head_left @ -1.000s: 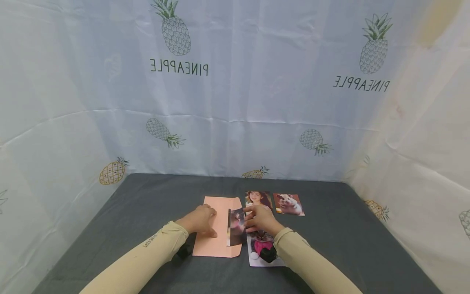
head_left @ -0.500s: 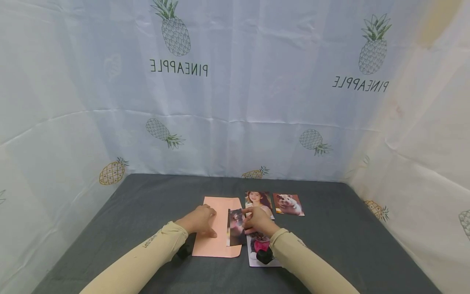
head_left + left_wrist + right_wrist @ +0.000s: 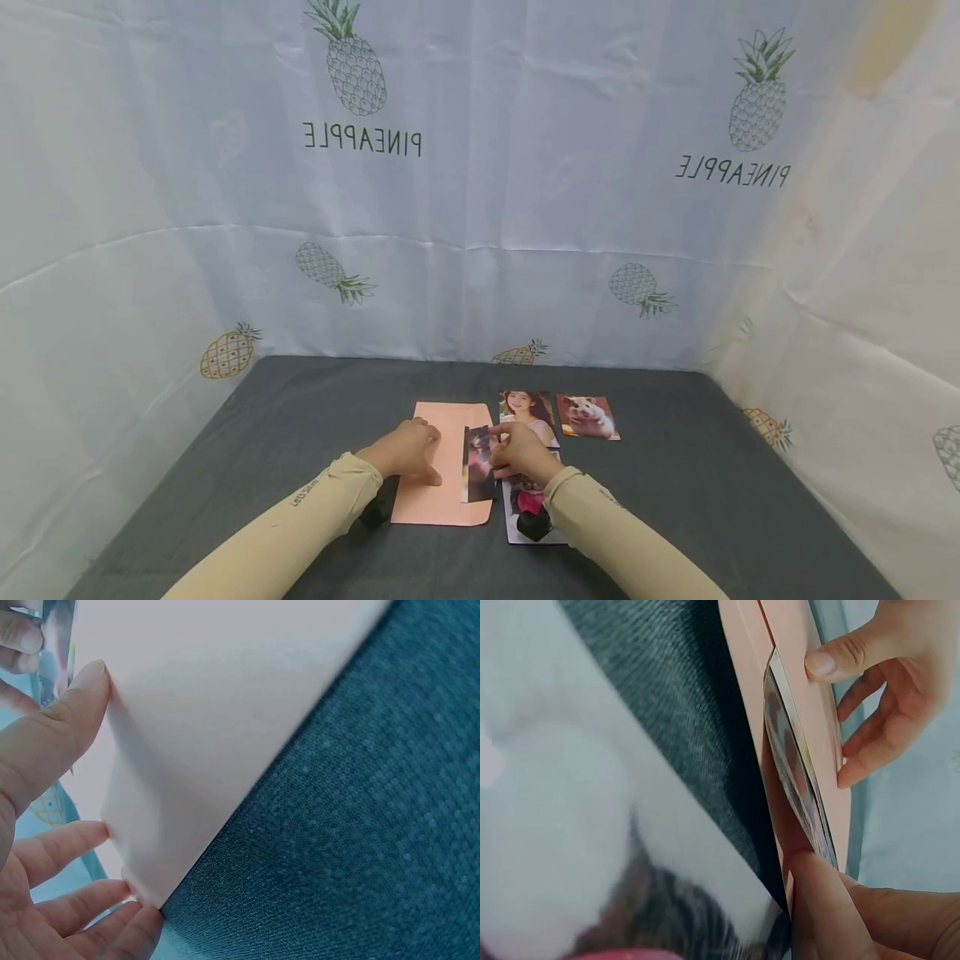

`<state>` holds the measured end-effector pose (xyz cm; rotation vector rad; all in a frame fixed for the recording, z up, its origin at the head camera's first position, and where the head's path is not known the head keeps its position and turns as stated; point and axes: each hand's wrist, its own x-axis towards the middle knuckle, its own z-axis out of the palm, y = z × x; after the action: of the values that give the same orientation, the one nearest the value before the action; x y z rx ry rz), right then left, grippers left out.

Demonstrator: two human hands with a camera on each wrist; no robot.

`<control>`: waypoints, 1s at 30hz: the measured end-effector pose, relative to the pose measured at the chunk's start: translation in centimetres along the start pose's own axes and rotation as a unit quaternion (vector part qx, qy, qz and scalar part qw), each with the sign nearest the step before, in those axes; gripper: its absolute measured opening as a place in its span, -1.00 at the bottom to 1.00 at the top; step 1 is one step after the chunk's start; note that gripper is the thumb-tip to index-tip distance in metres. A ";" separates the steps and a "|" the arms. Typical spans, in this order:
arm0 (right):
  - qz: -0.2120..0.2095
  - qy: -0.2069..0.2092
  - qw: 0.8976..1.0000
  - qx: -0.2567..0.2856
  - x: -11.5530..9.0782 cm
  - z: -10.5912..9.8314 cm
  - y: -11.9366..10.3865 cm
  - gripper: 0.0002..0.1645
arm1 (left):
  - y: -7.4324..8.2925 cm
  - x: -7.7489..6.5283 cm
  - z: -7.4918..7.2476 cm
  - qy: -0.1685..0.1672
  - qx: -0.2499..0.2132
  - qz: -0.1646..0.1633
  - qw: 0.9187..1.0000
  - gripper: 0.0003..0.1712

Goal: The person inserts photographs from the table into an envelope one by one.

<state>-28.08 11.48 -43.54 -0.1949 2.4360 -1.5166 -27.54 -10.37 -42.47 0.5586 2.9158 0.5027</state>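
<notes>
A pink envelope [image 3: 438,492] lies flat on the dark grey cloth. My left hand [image 3: 407,450] holds it still, with the thumb [image 3: 52,735] pressed on its face and the fingers curled at its far edge. My right hand [image 3: 519,450] pinches a small dark photo [image 3: 477,465] by its right edge. The photo's left part is tucked into the envelope's open side. In the right wrist view the photo [image 3: 795,769] stands slightly lifted against the envelope [image 3: 799,656], my left hand [image 3: 885,682] beyond it.
A portrait photo [image 3: 527,406] and a hamster photo [image 3: 587,417] lie just behind my right hand. A larger print [image 3: 525,518] lies under my right wrist. Pineapple-print curtains enclose the table on three sides. The grey cloth [image 3: 712,492] stretches bare right and left.
My right hand has moved left, pushing the dark photo further into the envelope, so less of it shows. My left hand has stayed where it was.
</notes>
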 end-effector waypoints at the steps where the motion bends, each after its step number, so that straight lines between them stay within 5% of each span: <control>1: 0.002 0.000 1.000 0.001 0.0 0.0 -0.1 -0.35 | 0.0 0.0 0.0 0.000 0.000 0.000 1.000 -0.19; 30: 0.013 0.000 1.000 0.015 0.0 1.7 -0.8 -0.35 | 0.0 0.2 0.0 -0.014 0.001 -0.016 1.000 -0.18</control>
<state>-27.63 9.69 -43.57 -0.1564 2.4039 -1.5412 -27.68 -10.29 -42.46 0.5144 2.8948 0.4845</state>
